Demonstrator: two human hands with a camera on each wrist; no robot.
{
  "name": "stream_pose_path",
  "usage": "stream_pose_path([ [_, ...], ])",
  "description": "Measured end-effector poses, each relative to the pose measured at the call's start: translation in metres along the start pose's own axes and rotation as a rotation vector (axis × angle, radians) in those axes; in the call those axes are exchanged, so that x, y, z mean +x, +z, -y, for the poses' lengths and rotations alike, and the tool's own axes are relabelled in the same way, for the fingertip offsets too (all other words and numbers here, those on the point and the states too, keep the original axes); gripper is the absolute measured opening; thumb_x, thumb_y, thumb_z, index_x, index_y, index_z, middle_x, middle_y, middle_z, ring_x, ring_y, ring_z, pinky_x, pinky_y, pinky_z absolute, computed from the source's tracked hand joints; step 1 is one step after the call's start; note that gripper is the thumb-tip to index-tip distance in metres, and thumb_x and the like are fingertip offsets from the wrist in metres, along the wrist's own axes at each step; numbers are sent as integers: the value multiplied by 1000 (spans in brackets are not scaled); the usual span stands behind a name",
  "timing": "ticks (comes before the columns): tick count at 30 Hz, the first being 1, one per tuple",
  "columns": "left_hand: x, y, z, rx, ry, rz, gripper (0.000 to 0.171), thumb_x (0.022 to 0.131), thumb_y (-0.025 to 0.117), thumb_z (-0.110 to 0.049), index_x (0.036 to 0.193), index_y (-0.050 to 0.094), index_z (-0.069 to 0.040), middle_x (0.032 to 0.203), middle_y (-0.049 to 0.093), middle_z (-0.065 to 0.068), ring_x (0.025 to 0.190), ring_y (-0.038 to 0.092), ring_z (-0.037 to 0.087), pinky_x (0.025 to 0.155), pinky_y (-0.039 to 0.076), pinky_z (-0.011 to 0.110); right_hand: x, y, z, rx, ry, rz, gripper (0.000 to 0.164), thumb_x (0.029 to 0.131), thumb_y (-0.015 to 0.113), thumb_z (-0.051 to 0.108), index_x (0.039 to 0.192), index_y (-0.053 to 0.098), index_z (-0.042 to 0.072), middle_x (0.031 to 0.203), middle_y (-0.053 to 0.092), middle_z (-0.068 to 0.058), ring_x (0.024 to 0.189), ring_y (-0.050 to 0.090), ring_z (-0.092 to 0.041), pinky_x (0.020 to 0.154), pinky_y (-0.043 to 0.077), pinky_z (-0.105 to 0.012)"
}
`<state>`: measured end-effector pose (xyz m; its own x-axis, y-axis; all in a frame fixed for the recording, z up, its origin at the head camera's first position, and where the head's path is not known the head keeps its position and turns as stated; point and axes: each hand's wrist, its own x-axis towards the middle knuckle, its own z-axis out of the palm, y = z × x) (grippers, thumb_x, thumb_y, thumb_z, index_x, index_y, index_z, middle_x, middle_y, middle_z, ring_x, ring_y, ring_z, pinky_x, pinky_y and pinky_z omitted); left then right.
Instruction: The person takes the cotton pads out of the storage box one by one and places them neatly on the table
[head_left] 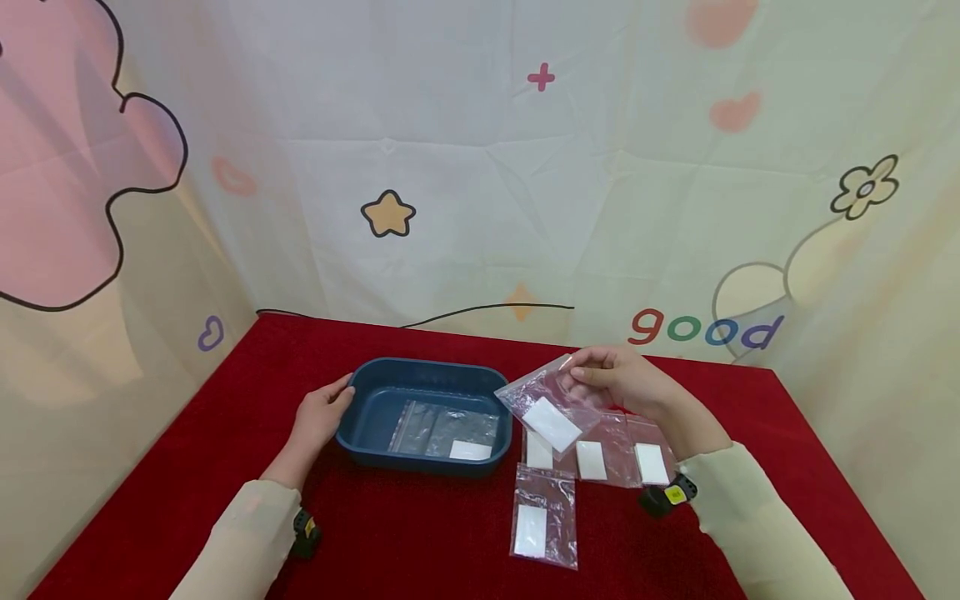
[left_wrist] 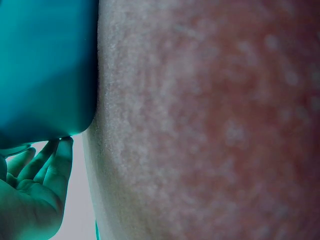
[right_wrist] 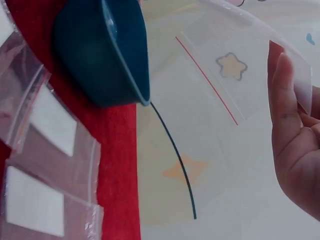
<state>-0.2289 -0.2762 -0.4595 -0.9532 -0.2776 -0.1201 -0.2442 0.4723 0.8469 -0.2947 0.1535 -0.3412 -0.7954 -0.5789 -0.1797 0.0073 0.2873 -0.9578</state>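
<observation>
My right hand (head_left: pixel 611 379) pinches a corner of a clear zip-lock bag (head_left: pixel 536 387) with a white card inside, raised beside the basin's right end. In the right wrist view the bag (right_wrist: pixel 250 55) hangs see-through, a red line along its zip edge. A blue oblong basin (head_left: pixel 420 465) stands on the cloth, and at its left end my left hand (head_left: pixel 318 412) holds the rim. Inside lie overlapping bags (head_left: pixel 465 427), one with a white card showing. The left wrist view shows my fingers (left_wrist: pixel 60 170) against the basin wall (left_wrist: pixel 45 75), much of it blocked by skin.
Several more bags with white cards lie right of the basin: one bag (head_left: pixel 558 492) in front, others, like this bag (head_left: pixel 618 429), overlapping in a row under my right hand. Red cloth (head_left: pixel 420 533) covers the table. A printed curtain (head_left: pixel 465 233) hangs behind it.
</observation>
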Motion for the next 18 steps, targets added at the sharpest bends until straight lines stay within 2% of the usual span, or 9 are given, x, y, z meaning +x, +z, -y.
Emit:
stream_pose_path([
  [5,-1,-1,-1,-4,5,2,49,110,46,-21,155,42,-3,161,38,24,151,35,43,121,38,57,-10,-3,-11,-10,5,-18,10,101,64,14,105,72,15,92,75,7,81,70,-8,75,61,-19],
  [12,-2,-1,-2,-13,5,11,49,110,45,-20,156,40,-2,161,38,24,152,35,43,121,37,57,-26,-6,-28,3,29,-59,12,102,63,15,103,73,21,92,71,6,82,68,-8,75,61,-21],
  [18,-2,0,-2,-11,7,11,49,110,45,-20,155,41,-2,161,39,24,152,35,43,122,37,57,-36,-7,-44,4,45,-72,12,102,62,17,104,73,22,95,68,6,82,67,-9,74,61,-22],
])
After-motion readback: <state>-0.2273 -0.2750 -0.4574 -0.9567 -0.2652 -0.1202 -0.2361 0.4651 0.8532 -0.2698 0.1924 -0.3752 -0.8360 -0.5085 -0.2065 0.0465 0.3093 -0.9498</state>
